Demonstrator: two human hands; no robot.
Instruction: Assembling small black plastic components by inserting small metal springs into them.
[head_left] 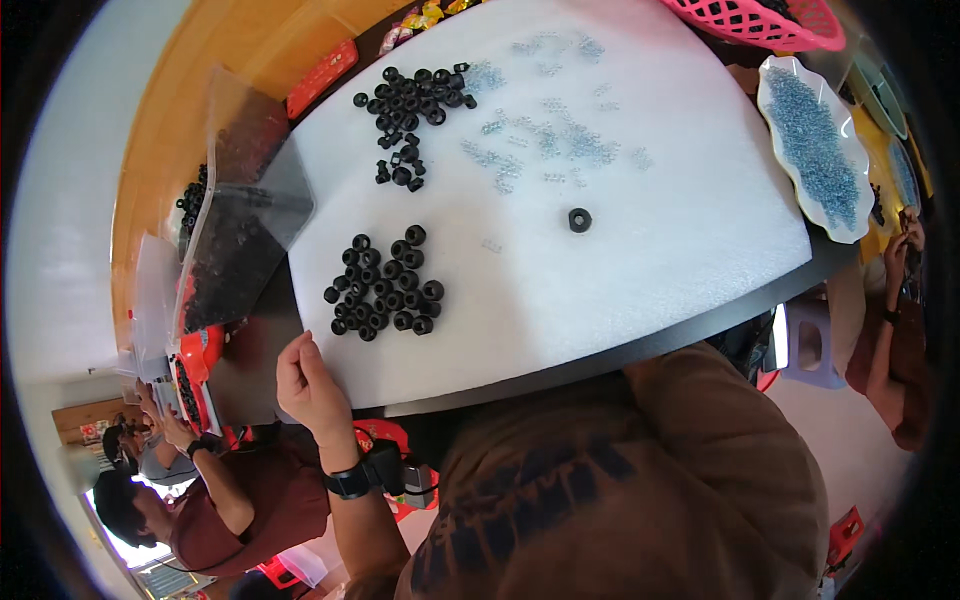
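Your left hand (310, 385) rests at the near edge of the white foam sheet (680, 260), fingers curled together, though you cannot tell whether anything is pinched in them; your right hand is out of view. On that sheet, roughly two dozen black rings (385, 285) sit grouped nearest your hand, seemingly finished. A second heap (412, 105) of about thirty lies at its far edge, one lone ring (579, 220) mid-sheet, small clear parts (545, 135) scattered beyond, too many to count.

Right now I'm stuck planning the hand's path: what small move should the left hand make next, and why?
Probably reach forward to the near pile of black rings. The left hand sits loosely curled at the white foam sheet's near edge, seemingly holding nothing, and that pile lies closest.
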